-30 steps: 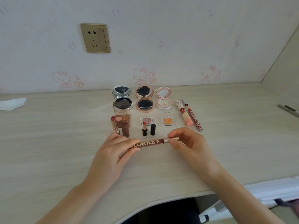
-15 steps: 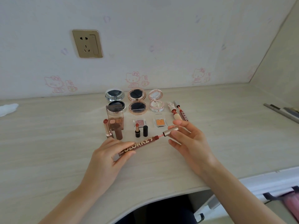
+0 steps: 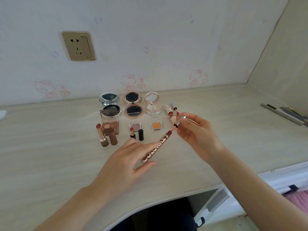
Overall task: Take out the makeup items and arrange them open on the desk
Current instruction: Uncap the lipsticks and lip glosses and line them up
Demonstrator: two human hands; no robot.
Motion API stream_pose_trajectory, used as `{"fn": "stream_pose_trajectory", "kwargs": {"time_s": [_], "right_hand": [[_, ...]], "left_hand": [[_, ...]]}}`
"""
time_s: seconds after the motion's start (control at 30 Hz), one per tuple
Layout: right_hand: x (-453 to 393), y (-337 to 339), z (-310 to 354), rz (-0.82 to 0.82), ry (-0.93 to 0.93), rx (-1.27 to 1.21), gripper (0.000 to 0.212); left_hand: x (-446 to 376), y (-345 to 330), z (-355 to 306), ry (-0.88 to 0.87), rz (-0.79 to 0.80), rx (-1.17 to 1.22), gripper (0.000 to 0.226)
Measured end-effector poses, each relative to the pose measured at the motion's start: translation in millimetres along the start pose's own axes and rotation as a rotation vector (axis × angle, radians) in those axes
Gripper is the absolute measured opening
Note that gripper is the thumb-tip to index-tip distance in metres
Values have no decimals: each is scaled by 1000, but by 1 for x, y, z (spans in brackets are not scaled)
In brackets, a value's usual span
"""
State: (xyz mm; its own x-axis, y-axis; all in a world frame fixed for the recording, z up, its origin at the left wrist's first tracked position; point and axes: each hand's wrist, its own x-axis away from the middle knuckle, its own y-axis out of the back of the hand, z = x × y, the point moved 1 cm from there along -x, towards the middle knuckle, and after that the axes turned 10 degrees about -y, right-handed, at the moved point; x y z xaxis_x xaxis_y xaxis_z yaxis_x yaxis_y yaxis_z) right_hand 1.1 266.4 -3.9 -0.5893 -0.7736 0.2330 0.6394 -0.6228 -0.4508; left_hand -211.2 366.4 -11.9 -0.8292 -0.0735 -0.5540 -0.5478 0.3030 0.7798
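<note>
Two bare hands meet over the pale wood-grain desk (image 3: 50,147) in the head view, sharing one slim dark-red lip gloss tube (image 3: 155,148) with white lettering. The left hand (image 3: 123,167) pinches the tube's lower end between thumb and fingers, holding it tilted above the desk. The right hand (image 3: 195,130) curls its fingers round the silver metallic cap (image 3: 180,121), which is drawn a little off the tube, so a pink wand stem (image 3: 172,129) shows between them. Just beyond the left hand's grip stand a small black lipstick (image 3: 132,132) and its black cap (image 3: 141,135); further left, a rose-gold lipstick (image 3: 100,134) beside a brown cap (image 3: 113,138) and a clear eyeshadow palette (image 3: 110,121). Behind the tube lie three open round compacts (image 3: 134,104). Two opened lip gloss tubes (image 3: 171,112) lie just behind the right hand, partly hidden by it.
</note>
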Motion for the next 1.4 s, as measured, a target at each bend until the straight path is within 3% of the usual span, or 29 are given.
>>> {"fn": "stream_pose_trajectory", "kwargs": {"time_s": [0.33,0.53,0.97,1.4], "right_hand": [[-27,33,59,-23,-8,148,14],[-48,62,80,-80,-66,488,12],[-115,70,84,-162,-124,826,10],[-159,52,80,-161,-106,919,7]], "left_hand": [[-54,-43,-22,-182,74,22,48],[-87,-82,-37,-279,188,-175,47],[-135,-121,-32,-225,144,-313,31],[-145,-134,4,-248,91,-297,18]]}}
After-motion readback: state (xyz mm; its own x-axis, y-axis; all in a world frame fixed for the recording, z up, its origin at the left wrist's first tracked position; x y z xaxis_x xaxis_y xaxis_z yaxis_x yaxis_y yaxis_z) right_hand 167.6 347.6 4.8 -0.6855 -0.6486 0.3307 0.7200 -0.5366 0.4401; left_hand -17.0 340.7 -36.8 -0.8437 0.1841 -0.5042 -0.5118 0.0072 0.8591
